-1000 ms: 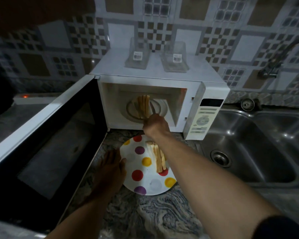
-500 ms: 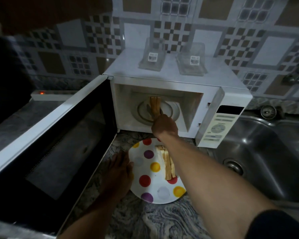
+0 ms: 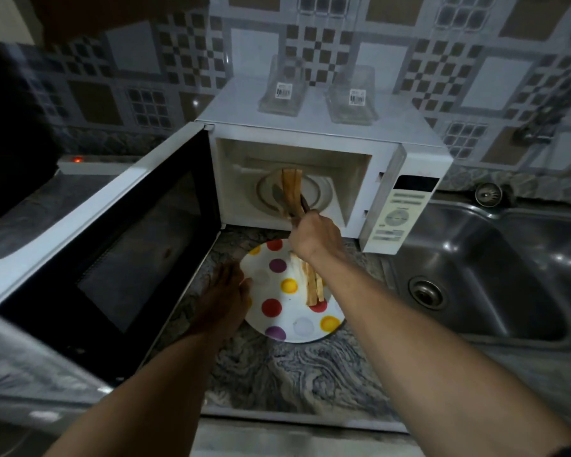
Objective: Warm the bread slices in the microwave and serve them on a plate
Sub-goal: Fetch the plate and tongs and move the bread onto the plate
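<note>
The white microwave stands on the counter with its door swung wide to the left. Inside, over the glass turntable, a couple of toasted bread slices stand on edge, clamped in dark tongs. My right hand grips the tongs' handles at the front of the cavity. Below it a white plate with coloured dots holds more bread slices. My left hand lies flat on the counter, its fingers touching the plate's left rim.
A steel sink lies right of the microwave, with a tap behind it. Two clear plastic containers sit on the microwave's top. A white power strip with a red light lies at the back left.
My right hand has drawn the tongs and the bread slices slightly back toward the microwave's opening. My left hand has stayed beside the plate.
</note>
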`<state>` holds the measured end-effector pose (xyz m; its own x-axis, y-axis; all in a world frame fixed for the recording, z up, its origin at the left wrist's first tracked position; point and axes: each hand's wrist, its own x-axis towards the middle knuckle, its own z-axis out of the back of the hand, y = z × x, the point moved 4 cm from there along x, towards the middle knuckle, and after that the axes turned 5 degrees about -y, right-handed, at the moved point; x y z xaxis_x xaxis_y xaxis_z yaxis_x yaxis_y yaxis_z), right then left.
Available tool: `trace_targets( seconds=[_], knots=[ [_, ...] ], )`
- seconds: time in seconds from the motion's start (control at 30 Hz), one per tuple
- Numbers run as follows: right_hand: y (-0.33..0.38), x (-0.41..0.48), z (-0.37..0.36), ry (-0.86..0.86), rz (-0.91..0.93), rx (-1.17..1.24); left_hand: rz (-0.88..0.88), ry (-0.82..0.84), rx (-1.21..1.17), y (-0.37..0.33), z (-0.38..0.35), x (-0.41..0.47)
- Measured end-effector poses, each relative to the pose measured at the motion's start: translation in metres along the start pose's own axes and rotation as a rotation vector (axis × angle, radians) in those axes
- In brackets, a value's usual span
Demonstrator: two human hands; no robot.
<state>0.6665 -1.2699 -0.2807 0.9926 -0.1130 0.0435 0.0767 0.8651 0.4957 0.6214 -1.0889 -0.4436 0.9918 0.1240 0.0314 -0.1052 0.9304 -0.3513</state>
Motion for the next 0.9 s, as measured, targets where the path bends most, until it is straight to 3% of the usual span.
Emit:
trace_targets(
  seconds=[0.23,0.5,0.9],
  knots=[
    [-0.008,-0.066,0.015,-0.036,0.068,-0.006,0.0,0.027,-0.039,0.0,0.008,-0.014],
    [-0.03,-0.133,-0.001,-0.014,0.071,-0.027,0.055,0.2,-0.006,0.005,0.014,-0.03],
    [-0.054,-0.171,-0.035,0.002,-0.005,-0.061,0.073,0.152,0.007,0.001,0.018,-0.041]
  ],
)
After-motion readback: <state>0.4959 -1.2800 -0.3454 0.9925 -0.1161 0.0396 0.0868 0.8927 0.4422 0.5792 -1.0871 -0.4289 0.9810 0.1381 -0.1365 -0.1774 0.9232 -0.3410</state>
